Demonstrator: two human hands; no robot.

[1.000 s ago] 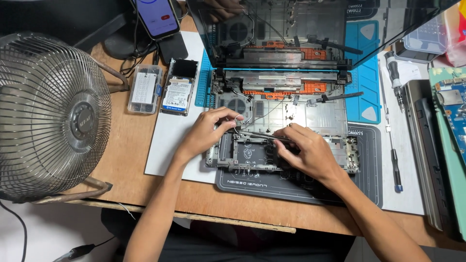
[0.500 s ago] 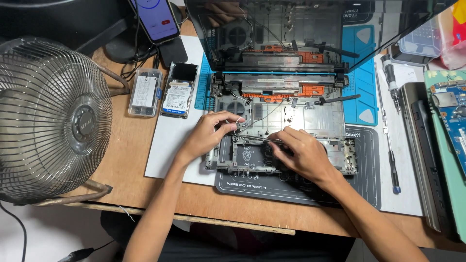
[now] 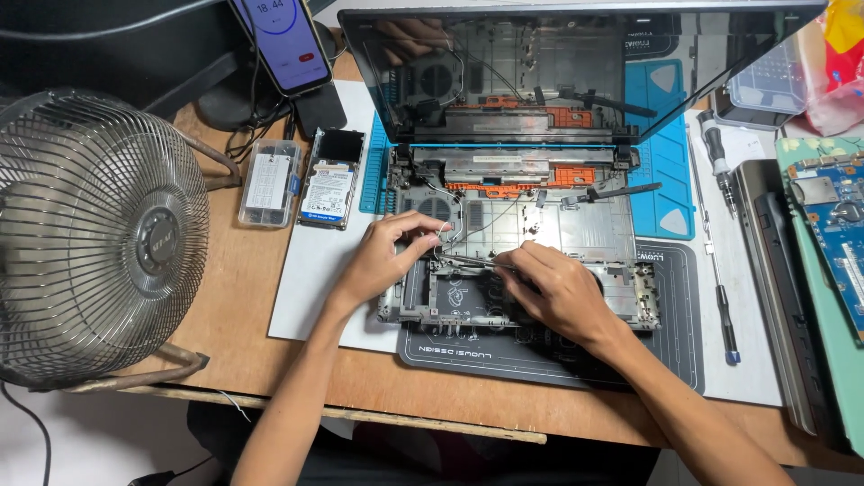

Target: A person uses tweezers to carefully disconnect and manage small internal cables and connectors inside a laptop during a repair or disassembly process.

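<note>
Wooden desk (image 3: 261, 306) fills the view, crowded with repair gear, and at its middle an opened laptop shell (image 3: 531, 234) sits on a dark work mat (image 3: 657, 360) with its screen tilted up toward the back. Both of the person's hands are down inside the lower half of the shell. The left hand (image 3: 382, 261) curls its fingers together, thumb and forefinger pinched on a thin grey wire (image 3: 450, 236) near the round fan opening at the shell's left side. The right hand (image 3: 553, 292) lies just beside it, palm down over the middle of the frame, fingers bent and closed toward the same run of wire; whether they actually grip it I cannot tell, since the fingertips are hidden under the hand. The two hands are near each other but not touching. An orange plastic strip (image 3: 517, 184) runs along the hinge area behind them. To the left of the laptop lie a hard drive (image 3: 328, 184) and a small clear parts box (image 3: 268, 183), side by side, with a phone (image 3: 283, 40) propped behind them. A large metal fan (image 3: 94, 238) stands at the far left edge. Right of the shell a long screwdriver (image 3: 720, 288) lies on a white sheet, with a blue circuit board (image 3: 841, 234) well apart at the right border.
</note>
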